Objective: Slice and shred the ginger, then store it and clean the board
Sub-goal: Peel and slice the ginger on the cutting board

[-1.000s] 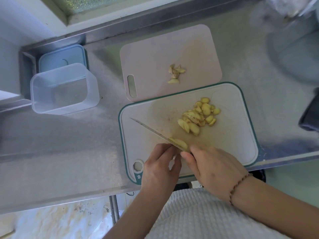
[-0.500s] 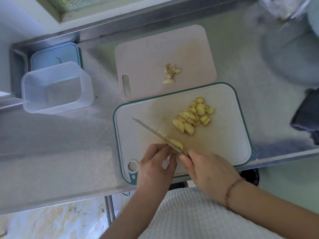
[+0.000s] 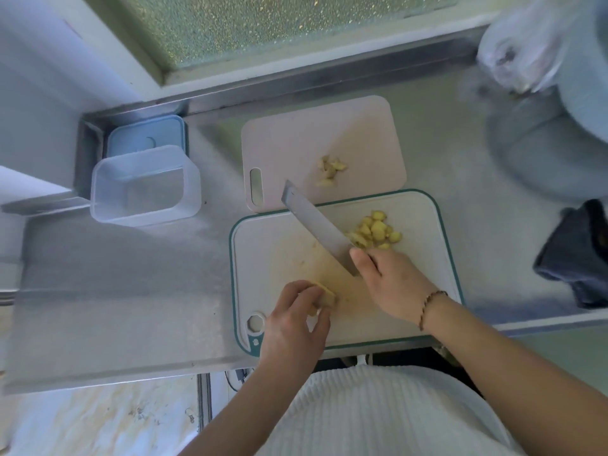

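Yellow ginger piece (image 3: 324,296) sits pinched in your left hand (image 3: 292,324) on the teal-rimmed board (image 3: 427,291); your right hand (image 3: 391,284) grips the knife (image 3: 316,225). Such a small stub could roll, putting fingertips (image 3: 324,312) under the blade.

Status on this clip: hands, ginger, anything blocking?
Left hand pinching ginger piece on cutting board. Right hand holding knife, blade flat beside slice pile. Nothing blocking.

Your left hand (image 3: 291,319) pinches a ginger piece (image 3: 324,297) on the teal-rimmed board (image 3: 424,271), while your right hand (image 3: 393,286) holds the knife (image 3: 317,227) beside the ginger slices (image 3: 376,230).
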Motion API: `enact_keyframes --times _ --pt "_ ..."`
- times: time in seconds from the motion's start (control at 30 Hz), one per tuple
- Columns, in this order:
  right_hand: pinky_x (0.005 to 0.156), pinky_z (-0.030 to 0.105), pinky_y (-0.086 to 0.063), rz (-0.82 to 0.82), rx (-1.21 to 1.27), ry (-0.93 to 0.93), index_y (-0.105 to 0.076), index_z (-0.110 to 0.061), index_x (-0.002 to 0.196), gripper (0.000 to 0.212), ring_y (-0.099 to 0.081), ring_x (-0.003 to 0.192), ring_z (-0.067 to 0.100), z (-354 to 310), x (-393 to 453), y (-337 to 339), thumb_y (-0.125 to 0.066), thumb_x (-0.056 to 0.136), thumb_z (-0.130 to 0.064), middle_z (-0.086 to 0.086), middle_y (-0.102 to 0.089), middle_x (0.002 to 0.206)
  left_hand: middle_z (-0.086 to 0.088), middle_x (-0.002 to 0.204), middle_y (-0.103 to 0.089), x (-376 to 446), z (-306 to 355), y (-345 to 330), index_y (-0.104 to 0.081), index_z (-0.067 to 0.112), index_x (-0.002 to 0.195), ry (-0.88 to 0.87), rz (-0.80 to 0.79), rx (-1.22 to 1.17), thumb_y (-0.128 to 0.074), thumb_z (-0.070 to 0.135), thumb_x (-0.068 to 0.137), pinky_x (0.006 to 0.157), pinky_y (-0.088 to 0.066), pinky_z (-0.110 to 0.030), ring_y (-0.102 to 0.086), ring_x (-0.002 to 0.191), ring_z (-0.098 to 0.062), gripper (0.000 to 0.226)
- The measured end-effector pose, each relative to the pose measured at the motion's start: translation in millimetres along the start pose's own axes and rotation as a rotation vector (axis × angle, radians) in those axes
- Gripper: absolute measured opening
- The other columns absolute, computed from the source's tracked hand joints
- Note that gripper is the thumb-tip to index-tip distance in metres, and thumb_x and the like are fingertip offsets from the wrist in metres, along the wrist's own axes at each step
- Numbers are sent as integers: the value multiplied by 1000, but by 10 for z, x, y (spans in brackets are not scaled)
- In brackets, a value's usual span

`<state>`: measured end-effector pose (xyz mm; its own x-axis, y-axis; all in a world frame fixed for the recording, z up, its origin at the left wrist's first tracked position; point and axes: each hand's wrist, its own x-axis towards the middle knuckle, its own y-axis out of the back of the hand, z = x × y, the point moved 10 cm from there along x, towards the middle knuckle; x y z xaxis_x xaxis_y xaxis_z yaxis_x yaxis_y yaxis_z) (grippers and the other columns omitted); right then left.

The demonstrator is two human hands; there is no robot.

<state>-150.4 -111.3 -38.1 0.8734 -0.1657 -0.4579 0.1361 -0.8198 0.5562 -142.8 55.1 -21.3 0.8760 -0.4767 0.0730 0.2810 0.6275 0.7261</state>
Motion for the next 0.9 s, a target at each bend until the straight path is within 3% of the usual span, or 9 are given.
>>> enact_keyframes --times 0.1,0.17,0.3,0.4,0.53,0.67,0.9 --pt "45 20 -31 53 159 -31 -46 -12 70 51 -40 41 4 9 -67 162 -27 98 -51 -9 -43 49 4 102 -61 -5 -16 -20 -70 15 96 7 -2 20 -82 18 79 59 -58 -29 -58 67 -7 21" --pt "40 15 -27 59 269 -101 -47 -7 75 56 -37 35 4 101 -170 209 -26 97 -54 -10 -38 45 6 96 -62 4 -35 -10 -71 16 93 16 7 24 -82 21 80 57 -57 -30 -56 66 -5 18" --pt "49 22 -34 71 169 -19 -46 -14 68 50 -43 45 5 38 -366 193 -31 93 -55 -6 -44 51 3 96 -65 97 -129 14 -72 13 96 41 30 48 -78 20 78 58 -58 -31 -61 66 -13 20" --pt "52 26 -38 41 49 46 -43 -25 67 43 -49 51 7 -78 -433 87 -29 91 -58 -4 -50 55 0 94 -66 197 -142 54 -72 12 93 33 92 48 -79 16 76 58 -56 -28 -60 64 -13 19" --pt "59 37 -42 -9 -159 100 -41 -27 74 45 -53 59 17 -213 -463 -73 -18 91 -61 -5 -51 62 -2 92 -67 219 -98 38 -73 9 89 -27 106 62 -79 12 75 59 -51 -20 -58 68 -10 16" --pt "59 35 -37 -32 -276 129 -44 -27 92 39 -46 62 19 -329 -520 -147 -18 96 -55 -5 -45 66 0 91 -68 211 -111 16 -72 11 79 -39 82 74 -86 0 67 65 -42 -8 -57 71 -8 22" --pt "60 37 -44 -48 -282 106 -45 -25 95 42 -55 65 21 -352 -505 -164 -15 96 -55 -3 -57 72 2 91 -68 200 -111 25 -71 10 77 -51 98 63 -86 -1 67 64 -48 -11 -60 72 -7 21"
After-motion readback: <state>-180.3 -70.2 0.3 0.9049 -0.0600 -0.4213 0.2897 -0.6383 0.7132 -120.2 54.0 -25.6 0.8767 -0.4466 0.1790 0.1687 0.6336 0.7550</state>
